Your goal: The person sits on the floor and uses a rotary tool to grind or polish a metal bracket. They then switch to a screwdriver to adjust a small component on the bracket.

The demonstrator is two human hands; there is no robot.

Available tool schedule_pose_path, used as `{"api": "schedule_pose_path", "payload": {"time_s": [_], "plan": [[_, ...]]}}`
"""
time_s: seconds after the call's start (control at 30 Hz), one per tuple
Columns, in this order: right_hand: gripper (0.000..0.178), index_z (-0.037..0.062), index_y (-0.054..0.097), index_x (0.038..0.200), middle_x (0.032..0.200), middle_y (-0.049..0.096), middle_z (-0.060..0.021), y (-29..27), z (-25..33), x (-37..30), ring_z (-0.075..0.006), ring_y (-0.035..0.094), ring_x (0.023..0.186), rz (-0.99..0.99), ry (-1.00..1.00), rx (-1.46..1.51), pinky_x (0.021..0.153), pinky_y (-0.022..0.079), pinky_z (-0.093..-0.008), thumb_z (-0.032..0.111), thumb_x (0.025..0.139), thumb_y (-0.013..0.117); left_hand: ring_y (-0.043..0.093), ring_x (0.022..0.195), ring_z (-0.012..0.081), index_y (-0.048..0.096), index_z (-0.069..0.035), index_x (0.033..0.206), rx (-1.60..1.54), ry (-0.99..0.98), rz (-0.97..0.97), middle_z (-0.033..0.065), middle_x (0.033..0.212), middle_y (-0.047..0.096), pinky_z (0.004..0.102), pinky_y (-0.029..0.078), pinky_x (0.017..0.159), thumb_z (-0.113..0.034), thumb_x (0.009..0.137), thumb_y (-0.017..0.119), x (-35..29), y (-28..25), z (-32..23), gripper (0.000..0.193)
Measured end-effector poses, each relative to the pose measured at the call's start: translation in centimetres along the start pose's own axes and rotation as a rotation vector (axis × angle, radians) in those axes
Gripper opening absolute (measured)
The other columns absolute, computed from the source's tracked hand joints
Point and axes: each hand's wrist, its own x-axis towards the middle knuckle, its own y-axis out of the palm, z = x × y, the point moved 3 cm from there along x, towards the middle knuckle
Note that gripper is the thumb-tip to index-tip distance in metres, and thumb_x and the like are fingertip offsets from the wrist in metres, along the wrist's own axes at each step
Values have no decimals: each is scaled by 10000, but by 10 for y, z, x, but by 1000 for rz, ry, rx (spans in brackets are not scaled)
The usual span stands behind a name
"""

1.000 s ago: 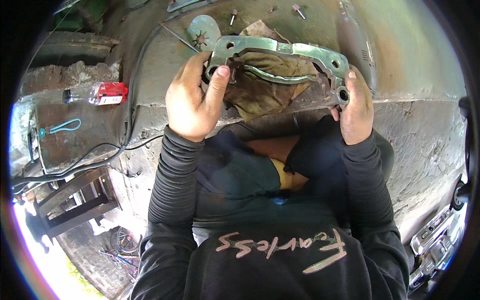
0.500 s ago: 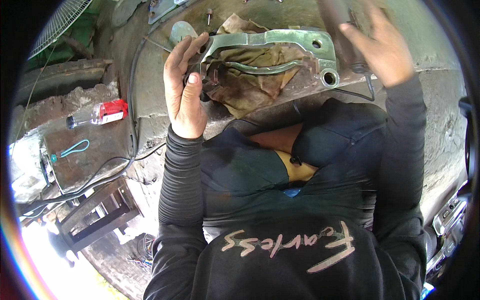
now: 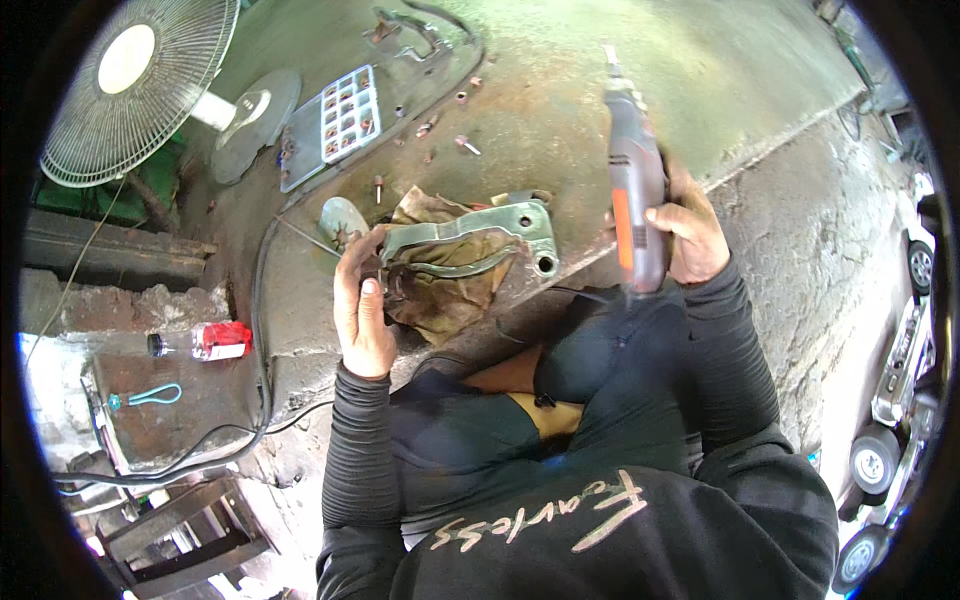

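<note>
My left hand (image 3: 365,320) grips the left end of a silvery metal caliper bracket (image 3: 460,232), its thumb upright and its fingers curled round the end. Beneath the bracket is a stained brown rag (image 3: 445,305), near the edge of the worn work slab. At the right, raised off the slab, a grey and orange rotary tool (image 3: 637,170) is in my right hand (image 3: 692,228). Its narrow tip points away from me, and my thumb lies across its side. A disc-shaped piece (image 3: 345,218) stands just past my left fingers.
A compartment box (image 3: 350,113) with small bits lies at the back left, beside a fan (image 3: 135,70). Several mounted bits (image 3: 467,145) are scattered on the slab. A cable (image 3: 262,300) runs down the left, past a bottle with a red label (image 3: 222,341). Another bracket (image 3: 410,35) lies far back.
The view has shifted to take in more of the far slab. My right hand, blurred and with fingers spread by the tool before, now holds it upright. My left hand stays on the bracket.
</note>
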Motion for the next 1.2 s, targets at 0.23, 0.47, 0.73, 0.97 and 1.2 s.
{"api": "schedule_pose_path", "payload": {"time_s": [0.23, 0.47, 0.73, 0.97, 1.2], "plan": [[549, -23, 553, 1056, 764, 631, -164, 30, 0, -68, -283, 632, 603, -119, 312, 315, 593, 537, -380, 494, 901, 450, 472, 1209, 250, 431, 34, 1313, 141, 56, -13, 169, 1315, 506, 355, 311, 1050, -158, 973, 363, 1, 0, 0, 397], [541, -21, 544, 1049, 797, 629, -168, 58, -11, -95, -279, 627, 612, -46, 323, 409, 579, 522, -375, 487, 914, 417, 500, 1164, 233, 476, 36, 1277, 17, 43, -39, 151, 1276, 534, 335, 352, 1016, -63, 937, 376, 0, 0, 3, 367], [641, -41, 508, 1068, 754, 595, -162, 71, -31, -107, -257, 597, 563, -17, 290, 308, 521, 512, -355, 562, 883, 396, 512, 1157, 255, 532, -7, 1232, 75, 47, 6, 146, 1226, 565, 339, 349, 1023, -45, 900, 432, 3, -4, 1, 349], [600, -16, 514, 1082, 781, 605, -168, 69, -55, -116, -263, 612, 610, -39, 281, 452, 563, 516, -364, 536, 909, 354, 507, 1165, 267, 501, -21, 1269, 371, 44, 527, 161, 1213, 555, 337, 353, 1011, -118, 885, 513, 46, -10, -18, 396], [597, -3, 499, 1116, 791, 614, -164, 62, -69, -119, -263, 618, 637, -70, 327, 466, 594, 524, -373, 542, 910, 366, 560, 1117, 293, 448, -34, 1307, 636, 51, 971, 173, 1187, 579, 357, 421, 953, -313, 932, 550, 86, 38, -23, 478]]}}
